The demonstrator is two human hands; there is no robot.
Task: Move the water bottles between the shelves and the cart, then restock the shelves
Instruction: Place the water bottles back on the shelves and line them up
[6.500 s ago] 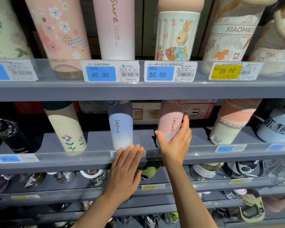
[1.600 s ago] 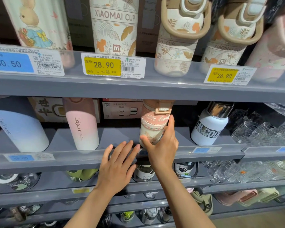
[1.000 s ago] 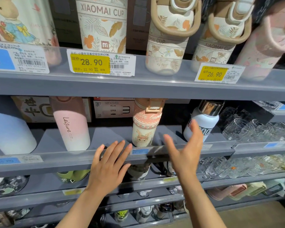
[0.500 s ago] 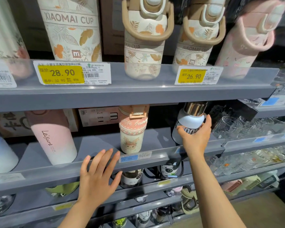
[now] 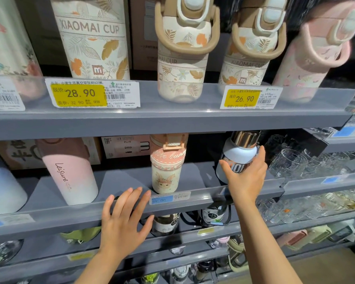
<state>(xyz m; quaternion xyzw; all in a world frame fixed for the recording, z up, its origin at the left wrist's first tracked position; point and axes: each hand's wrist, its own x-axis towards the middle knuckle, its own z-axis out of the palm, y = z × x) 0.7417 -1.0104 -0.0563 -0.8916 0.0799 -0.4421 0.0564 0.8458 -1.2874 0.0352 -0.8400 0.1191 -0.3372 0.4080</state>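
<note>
A white bottle (image 5: 239, 154) with a chrome cap stands at the right of the grey middle shelf (image 5: 203, 196). My right hand (image 5: 245, 177) grips its lower body, thumb on the left and fingers round the right side. To its left stand a pink rabbit bottle (image 5: 167, 167) and a pink "Leisure" bottle (image 5: 70, 173). My left hand (image 5: 124, 220) rests flat with spread fingers on the shelf's front lip, holding nothing.
The upper shelf (image 5: 172, 117) carries several "XIAOMAI CUP" bottles (image 5: 92, 37) behind yellow price tags. Clear glassware (image 5: 307, 167) fills the shelves at the right. Lower shelves hold more bottles (image 5: 166, 223). Boxes (image 5: 123, 146) stand behind the middle row.
My right hand left the pink rabbit bottle, moved right and closed round the white chrome-capped bottle. The view shifted right. My left hand stayed on the shelf lip.
</note>
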